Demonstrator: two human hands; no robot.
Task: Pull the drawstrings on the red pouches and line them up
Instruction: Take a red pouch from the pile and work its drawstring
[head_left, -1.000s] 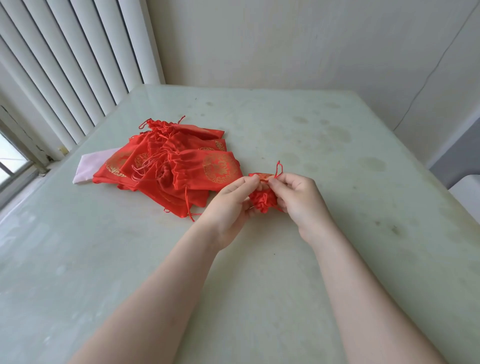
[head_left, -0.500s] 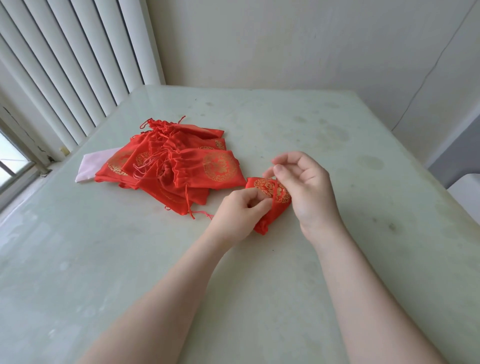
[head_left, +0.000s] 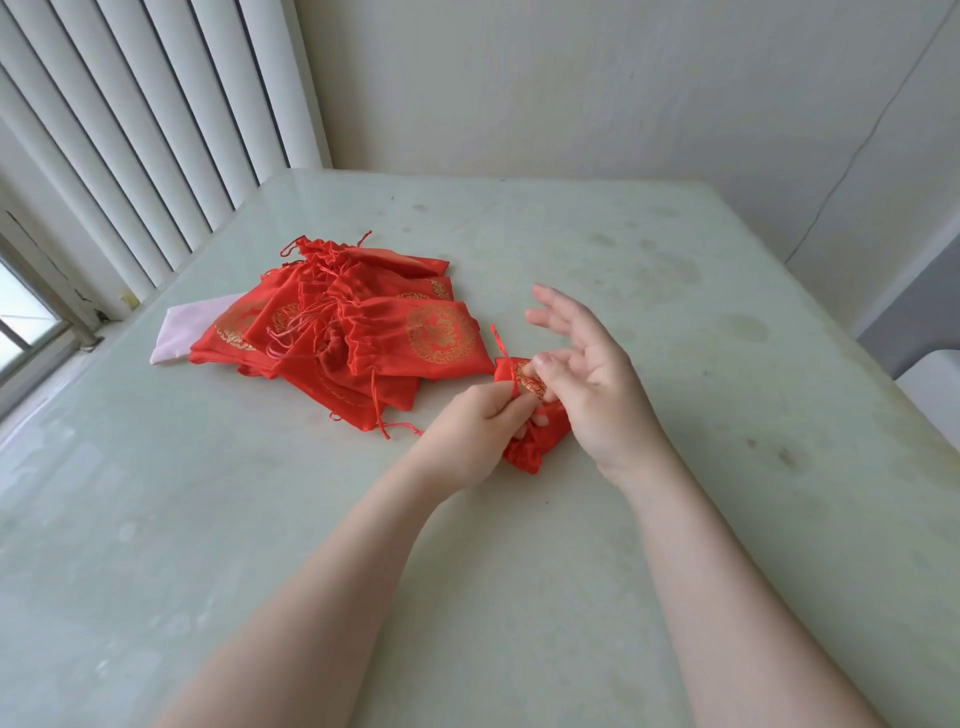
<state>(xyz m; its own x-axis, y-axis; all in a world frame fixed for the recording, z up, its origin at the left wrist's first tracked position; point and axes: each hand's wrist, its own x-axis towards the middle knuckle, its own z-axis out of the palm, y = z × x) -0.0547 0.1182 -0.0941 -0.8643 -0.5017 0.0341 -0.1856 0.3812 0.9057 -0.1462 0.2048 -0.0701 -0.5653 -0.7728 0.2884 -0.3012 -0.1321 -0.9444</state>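
Observation:
One small red pouch (head_left: 535, 447) with a gold print sits crumpled between my hands, just right of the table's middle. My left hand (head_left: 475, 431) pinches its drawstring and top edge between thumb and forefinger. My right hand (head_left: 592, 379) holds the pouch's upper part with thumb and middle finger, while the other fingers spread upward. A thin red cord end (head_left: 497, 338) sticks up from the pouch. A loose pile of several red pouches (head_left: 358, 332) with gold emblems lies to the left, with their drawstrings tangled.
A pale pink cloth (head_left: 179, 332) pokes out from under the pile's left side. The pale green table (head_left: 675, 322) runs back to a white wall. White vertical slats and a window frame (head_left: 47, 312) line the left edge.
The pouch has shifted from bunched between both fists to partly spread. My right hand has opened its fingers and lifted them. My left hand now pinches the drawstring.

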